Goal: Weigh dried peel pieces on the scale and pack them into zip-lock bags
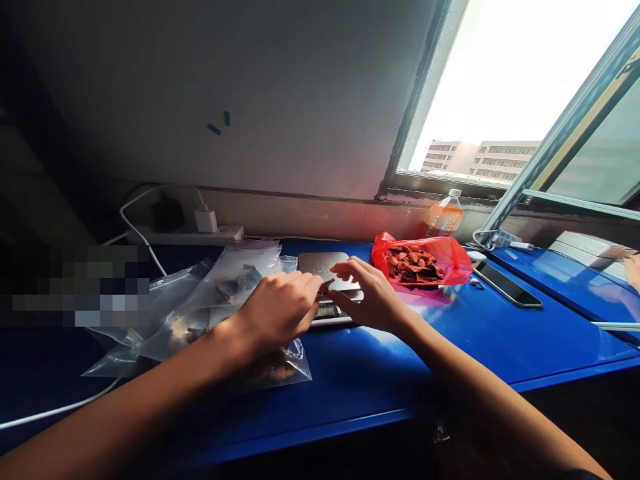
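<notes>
Over the digital kitchen scale (313,262), my left hand (283,303) is closed, with a small dried brown piece (326,287) showing at its fingertips. Facing it from the right, my right hand (367,290) has thumb and fingers apart, close to that piece; nothing shows in its grasp. Both hands partly cover the scale's metal plate and its lit display. Beyond my right hand lies an open red plastic bag (457,257) filled with dried brown slices (415,263). Clear zip bags (255,260) with dark dried contents lie beside and under my left forearm.
A phone (507,283) and a white earphone case (477,255) lie right of the red bag on the blue table (360,393). An orange drink bottle (445,213) stands by the window. At back left, a charger (205,219) sits in a power strip. Another person's hand (633,270) shows at far right.
</notes>
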Tool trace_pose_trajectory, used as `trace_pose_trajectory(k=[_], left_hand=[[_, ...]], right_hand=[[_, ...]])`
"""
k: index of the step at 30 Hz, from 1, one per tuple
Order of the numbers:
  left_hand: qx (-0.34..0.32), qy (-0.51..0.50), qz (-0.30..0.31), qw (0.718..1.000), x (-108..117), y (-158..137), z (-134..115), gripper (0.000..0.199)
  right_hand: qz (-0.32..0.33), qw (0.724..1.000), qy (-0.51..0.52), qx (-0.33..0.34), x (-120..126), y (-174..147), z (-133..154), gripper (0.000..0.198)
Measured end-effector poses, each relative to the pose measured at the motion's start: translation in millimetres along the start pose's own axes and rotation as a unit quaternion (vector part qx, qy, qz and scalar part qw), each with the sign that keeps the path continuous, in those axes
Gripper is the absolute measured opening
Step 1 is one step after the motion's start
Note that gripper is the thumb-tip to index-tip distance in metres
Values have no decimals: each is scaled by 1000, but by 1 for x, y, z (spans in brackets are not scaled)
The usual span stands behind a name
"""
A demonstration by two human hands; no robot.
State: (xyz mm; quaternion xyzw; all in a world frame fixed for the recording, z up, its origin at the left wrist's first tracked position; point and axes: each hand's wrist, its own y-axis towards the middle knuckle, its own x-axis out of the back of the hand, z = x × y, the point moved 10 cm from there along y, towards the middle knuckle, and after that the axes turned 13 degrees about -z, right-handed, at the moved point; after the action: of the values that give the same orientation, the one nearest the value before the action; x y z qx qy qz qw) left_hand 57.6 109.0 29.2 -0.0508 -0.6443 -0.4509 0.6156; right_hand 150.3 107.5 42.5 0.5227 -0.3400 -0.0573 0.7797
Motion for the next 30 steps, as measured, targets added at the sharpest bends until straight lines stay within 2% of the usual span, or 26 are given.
trace_pose_trajectory(k=[5, 10, 14, 24, 27, 30], left_hand=[[3, -3, 9, 1000, -2, 0, 0, 22], [4, -12, 11, 1000, -3, 0, -1, 23], [0, -7, 6, 1000, -2, -1, -2, 22], [1, 3, 3, 1000, -1, -1, -4, 25], [6, -3, 0, 1000, 2, -1, -2, 28], [11, 1, -35, 999, 11, -1, 4, 34]], right_hand=[[27, 998, 55, 3, -4, -2, 9, 2], [18, 999, 48, 5, -4, -2, 13, 3], [15, 999, 30, 15, -6, -2, 14, 3], [-40, 995, -49, 83, 0, -2, 24, 6], [-46, 996, -28, 75, 3, -1, 24, 5], [-64, 997, -16, 41, 10, 1, 17, 4]])
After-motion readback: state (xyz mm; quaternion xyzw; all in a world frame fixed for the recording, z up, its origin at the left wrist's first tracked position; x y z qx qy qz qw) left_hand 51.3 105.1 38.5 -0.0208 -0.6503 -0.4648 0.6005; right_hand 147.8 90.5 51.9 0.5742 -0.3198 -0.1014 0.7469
